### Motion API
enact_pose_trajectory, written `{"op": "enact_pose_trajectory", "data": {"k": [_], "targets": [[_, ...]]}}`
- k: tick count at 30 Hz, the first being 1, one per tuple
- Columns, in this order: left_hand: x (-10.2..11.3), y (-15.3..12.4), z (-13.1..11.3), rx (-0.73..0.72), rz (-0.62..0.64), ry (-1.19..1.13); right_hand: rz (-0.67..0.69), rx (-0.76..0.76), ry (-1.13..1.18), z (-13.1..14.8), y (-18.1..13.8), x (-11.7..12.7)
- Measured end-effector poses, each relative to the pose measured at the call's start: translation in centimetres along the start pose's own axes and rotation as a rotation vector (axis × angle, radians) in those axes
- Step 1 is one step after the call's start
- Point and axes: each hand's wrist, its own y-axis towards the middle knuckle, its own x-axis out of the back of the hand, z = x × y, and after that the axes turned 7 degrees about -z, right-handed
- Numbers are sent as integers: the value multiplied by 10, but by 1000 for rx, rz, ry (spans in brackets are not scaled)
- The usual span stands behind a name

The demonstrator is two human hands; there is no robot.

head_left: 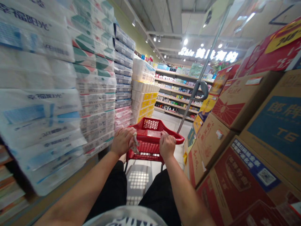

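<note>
In the head view, a red plastic shopping cart [148,147] stands right in front of my legs. My left hand [122,141] is closed over the left end of its handle [150,137]. A crumpled whitish tissue [135,143] sticks out beside the thumb of that hand. Toward the handle's right side, my right hand [167,145] is wrapped around the bar, and its fingertips lie over the far side. The mesh basket shows beyond and below the bar; most of its bottom is hidden.
Stacked toilet-roll packs [44,103] and tissue packs [94,84] line the left side. Cardboard boxes [225,131] rise close on the right. A slanted grey pole [187,110] stands ahead right. Shelves of small goods [177,89] cross the far end, beyond the pale floor.
</note>
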Motion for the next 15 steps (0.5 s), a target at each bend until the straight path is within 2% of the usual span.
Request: {"op": "enact_pose_trajectory", "data": {"k": [6, 15], "targets": [[-4, 13, -21, 114, -15, 6, -15, -17, -5, 1, 0, -1], [-16, 19, -56, -10, -21, 6, -17, -27, -11, 0, 1, 1]]}}
